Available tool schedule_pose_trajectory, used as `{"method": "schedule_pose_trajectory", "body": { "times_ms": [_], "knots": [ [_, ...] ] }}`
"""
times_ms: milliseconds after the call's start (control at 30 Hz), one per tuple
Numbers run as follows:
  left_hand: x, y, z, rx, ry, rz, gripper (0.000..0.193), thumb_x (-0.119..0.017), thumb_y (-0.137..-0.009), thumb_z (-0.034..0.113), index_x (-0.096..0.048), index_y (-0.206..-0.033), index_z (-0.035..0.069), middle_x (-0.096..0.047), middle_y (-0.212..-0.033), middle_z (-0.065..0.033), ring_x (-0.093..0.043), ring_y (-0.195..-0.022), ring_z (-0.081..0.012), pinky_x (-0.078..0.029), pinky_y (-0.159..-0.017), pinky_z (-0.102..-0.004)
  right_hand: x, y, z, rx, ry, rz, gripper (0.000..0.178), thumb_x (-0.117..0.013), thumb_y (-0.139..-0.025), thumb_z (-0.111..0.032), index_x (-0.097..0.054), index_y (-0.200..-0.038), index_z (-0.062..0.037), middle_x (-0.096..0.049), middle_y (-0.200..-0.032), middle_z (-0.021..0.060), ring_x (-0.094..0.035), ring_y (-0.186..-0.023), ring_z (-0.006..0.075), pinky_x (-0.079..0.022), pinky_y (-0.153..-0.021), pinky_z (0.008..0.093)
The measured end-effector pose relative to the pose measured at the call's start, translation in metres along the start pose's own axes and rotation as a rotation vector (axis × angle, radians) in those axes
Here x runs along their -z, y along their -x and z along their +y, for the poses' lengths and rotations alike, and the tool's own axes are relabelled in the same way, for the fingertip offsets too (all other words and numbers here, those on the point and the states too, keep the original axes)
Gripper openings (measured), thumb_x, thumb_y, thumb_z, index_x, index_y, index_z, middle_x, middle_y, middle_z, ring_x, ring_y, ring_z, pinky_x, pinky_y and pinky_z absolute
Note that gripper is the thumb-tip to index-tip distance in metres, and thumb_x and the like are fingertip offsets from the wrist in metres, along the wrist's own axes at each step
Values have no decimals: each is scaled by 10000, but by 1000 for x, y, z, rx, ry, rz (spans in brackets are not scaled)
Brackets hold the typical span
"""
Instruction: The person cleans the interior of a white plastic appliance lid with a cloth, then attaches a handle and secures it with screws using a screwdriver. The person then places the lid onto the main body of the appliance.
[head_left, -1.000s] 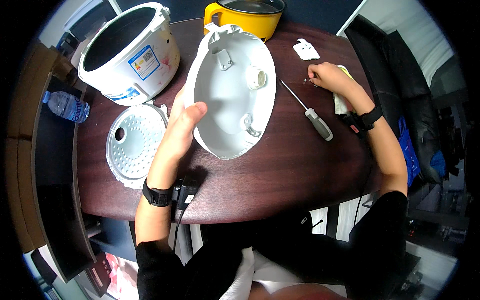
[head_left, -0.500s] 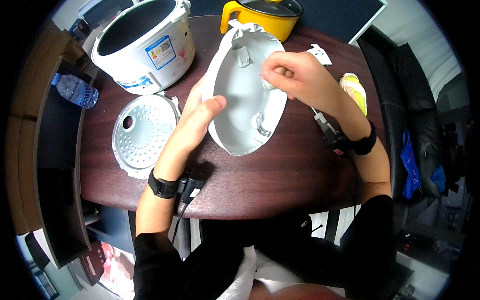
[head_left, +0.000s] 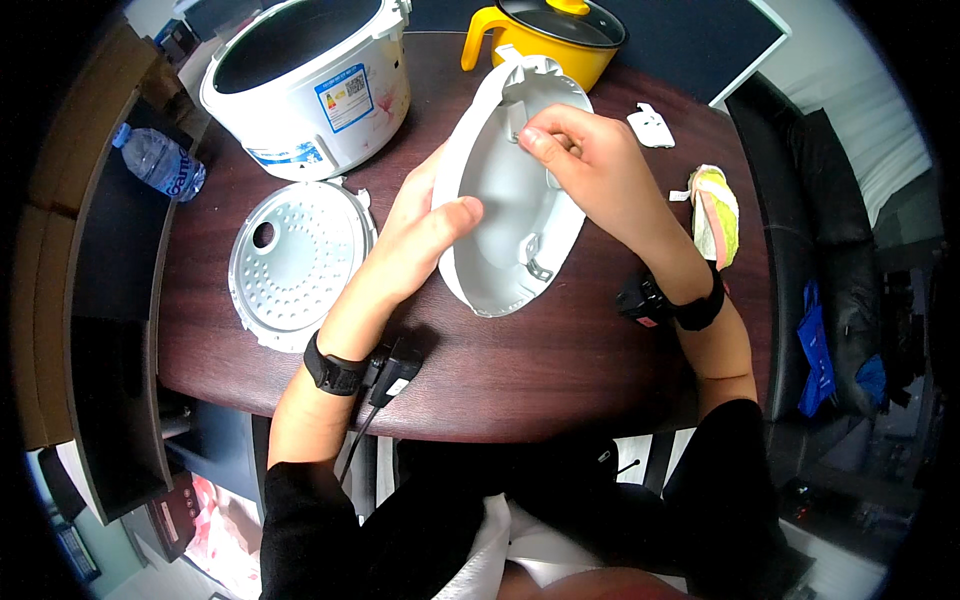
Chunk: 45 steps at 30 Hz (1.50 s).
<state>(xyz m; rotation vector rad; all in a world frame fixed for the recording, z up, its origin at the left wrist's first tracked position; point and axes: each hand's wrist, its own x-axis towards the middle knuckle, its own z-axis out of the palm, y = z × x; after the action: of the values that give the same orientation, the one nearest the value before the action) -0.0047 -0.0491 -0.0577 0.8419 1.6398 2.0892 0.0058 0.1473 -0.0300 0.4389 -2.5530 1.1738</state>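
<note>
My left hand (head_left: pixel 425 225) grips the near left rim of a hollow white plastic lid shell (head_left: pixel 490 215), thumb over the edge. The shell is tilted above the table with its inside facing me. Inside it are a small bracket (head_left: pixel 535 258) at the lower end and another fitting (head_left: pixel 514 118) near the top. My right hand (head_left: pixel 585 150) reaches in from the right, fingers curled in a pinch beside the upper fitting. What lies between those fingertips, if anything, is hidden. Left of my left hand lies a round, perforated inner lid plate (head_left: pixel 300 285).
A white rice cooker body (head_left: pixel 350 110) stands at the back left, beside a yellow pot (head_left: pixel 555 45). A small white plastic piece (head_left: pixel 651 126) and a yellow-green bundle (head_left: pixel 714 215) lie on the right. A water bottle (head_left: pixel 160 163) is at the far left. Black straps (head_left: pixel 335 370) circle both wrists.
My right fingertips have moved within the shell, over to the upper fitting. A thin tip that showed at those fingers is now out of sight. My left hand keeps its grip.
</note>
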Motion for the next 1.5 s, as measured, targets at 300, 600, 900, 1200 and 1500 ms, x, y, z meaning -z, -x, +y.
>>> {"method": "schedule_pose_trajectory", "body": {
  "times_ms": [300,600,900,1200,1500],
  "knots": [
    [2,2,2,37,-22,10,704,-545,-750,349,-382,-1313,-41,-523,-1169,-123,-504,-1057,-178,-402,-899,-293,-8,-1,-7,-9,92,119,154,-620,-839,-150,-605,-786,-7,-566,-583,123,-551,-482,219,-409,-467,318],
    [1,0,0,-5,-29,-9,744,-547,-756,386,-360,-1329,-50,-514,-1193,-144,-498,-1082,-196,-397,-919,-303,-10,2,-1,132,175,175,144,-640,-826,-153,-566,-774,-42,-541,-547,106,-544,-466,259,-404,-445,341],
    [1,1,2,-7,-47,8,737,-544,-748,384,-374,-1316,-53,-526,-1164,-141,-510,-1050,-190,-407,-899,-300,-16,1,3,138,148,180,171,-646,-799,-137,-515,-733,-50,-548,-560,93,-563,-488,262,-423,-452,341],
    [1,1,1,-3,-50,7,732,-554,-751,386,-380,-1310,-54,-522,-1165,-135,-502,-1054,-188,-409,-895,-298,-18,3,-2,301,407,200,111,-627,-831,-80,-530,-816,-28,-585,-640,92,-584,-508,186,-428,-470,290],
    [1,0,-1,4,-26,-1,740,-560,-749,394,-380,-1311,-52,-523,-1161,-133,-501,-1054,-189,-407,-898,-300,-11,5,-1,206,290,92,81,-598,-848,-76,-534,-851,-27,-596,-682,100,-600,-549,202,-440,-498,298]
  ]
}}
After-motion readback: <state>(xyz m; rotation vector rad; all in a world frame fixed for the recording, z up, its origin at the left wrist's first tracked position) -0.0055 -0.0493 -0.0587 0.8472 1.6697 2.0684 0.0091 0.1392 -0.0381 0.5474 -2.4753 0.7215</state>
